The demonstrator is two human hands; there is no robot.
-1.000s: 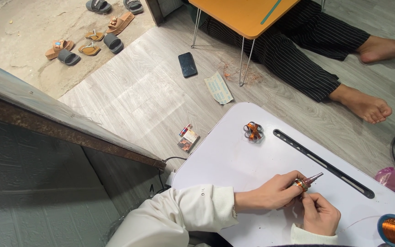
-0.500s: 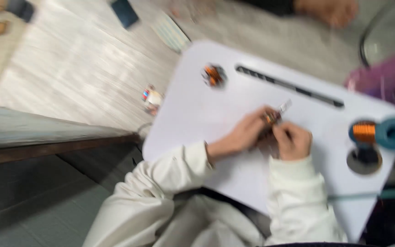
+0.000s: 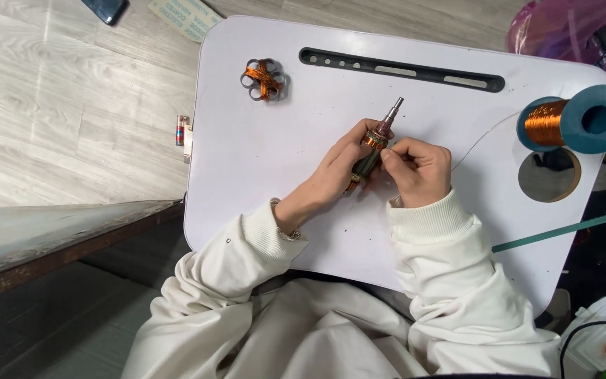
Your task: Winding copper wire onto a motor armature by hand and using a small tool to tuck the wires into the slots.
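While left hand (image 3: 334, 175) grips motor armature (image 3: 371, 151) over white counter (image 3: 261, 168), right hand (image 3: 419, 168) pinches its copper winding, wire spool (image 3: 575, 119) near, small wound coil (image 3: 264, 78) well apart.

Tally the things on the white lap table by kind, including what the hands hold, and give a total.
Motor armature with steel shaft, held in both hands: 1
Copper wire spool with teal ends: 1
Small copper-wound coil with grey loops: 1
Total: 3
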